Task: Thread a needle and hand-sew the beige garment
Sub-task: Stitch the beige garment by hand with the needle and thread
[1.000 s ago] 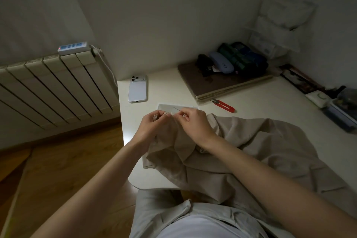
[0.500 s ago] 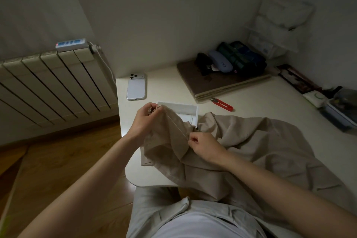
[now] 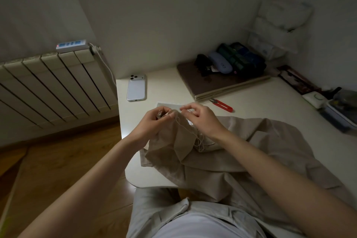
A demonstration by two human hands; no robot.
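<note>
The beige garment (image 3: 241,152) lies crumpled over the white table (image 3: 164,87) and into my lap. My left hand (image 3: 152,121) pinches a raised fold of it at the near left. My right hand (image 3: 201,120) is just beside, thumb and forefinger pinched together at the fold's top; the needle is too small to make out. A pale thread (image 3: 190,131) hangs in a loose loop from the fold down to the cloth below my right wrist.
Red thread snips (image 3: 222,104) lie beyond my right hand. A white phone (image 3: 136,88) lies at the table's far left, a flat white packet (image 3: 168,104) behind my hands. A stack of boards with pouches (image 3: 228,75) and a box (image 3: 340,114) occupy the far right. A radiator (image 3: 52,87) stands left.
My right hand, which had pulled the thread down towards me, has come back up to the fold next to my left hand. The thread now hangs slack.
</note>
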